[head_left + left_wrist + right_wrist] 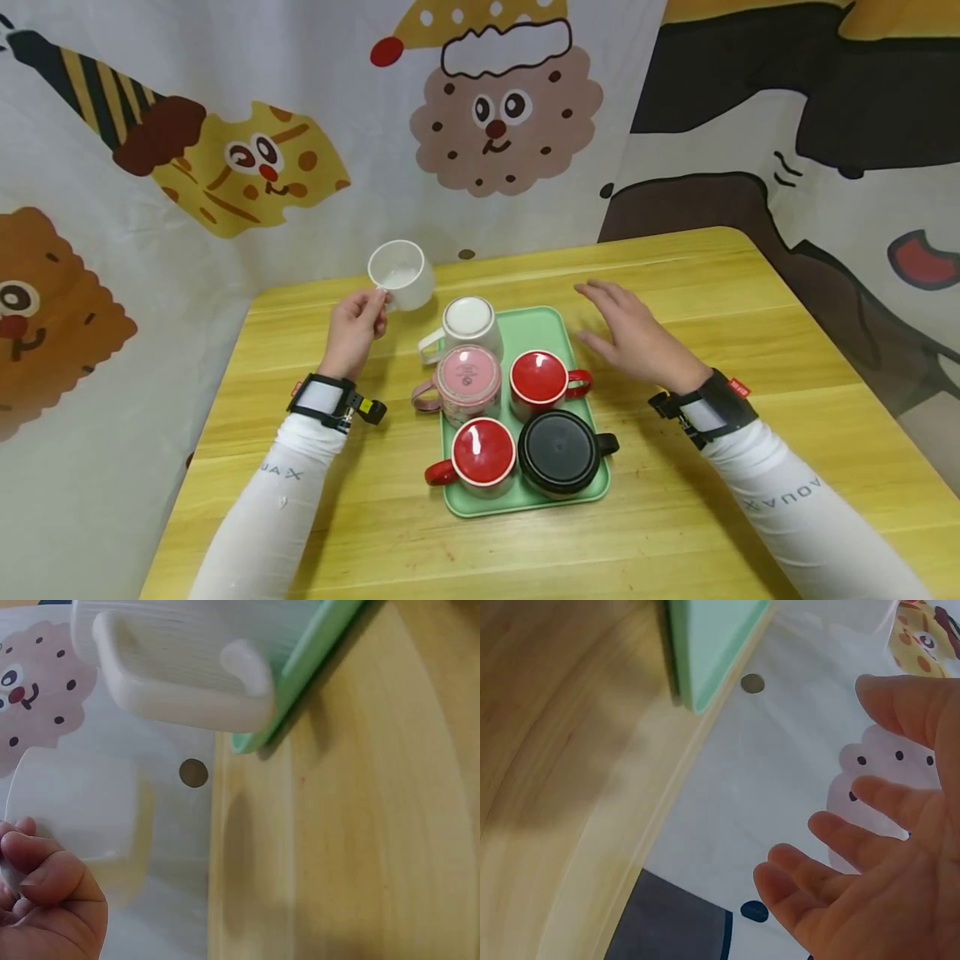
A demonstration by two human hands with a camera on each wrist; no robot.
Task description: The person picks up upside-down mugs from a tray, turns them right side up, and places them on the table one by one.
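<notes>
My left hand (352, 332) pinches the handle of a whitish, see-through mug (411, 283), its mouth facing up, at the table's far edge. In the left wrist view this mug (71, 799) shows against the curtain. Just right of it, a white mug (468, 317) stands upside down on a green tray (528, 329), its handle pointing left. My right hand (637, 337) is held right of the tray with fingers spread and nothing in them. In the right wrist view, the tray's corner (705, 667) lies beyond its fingers.
Also on the tray are an upside-down pink mug (468, 379), a red mug (538, 379) at right, another red mug (483, 454) in front and a black mug (561, 454). Several handles jut past the tray's rim. A patterned curtain (315, 242) hangs behind the wooden table (360, 508).
</notes>
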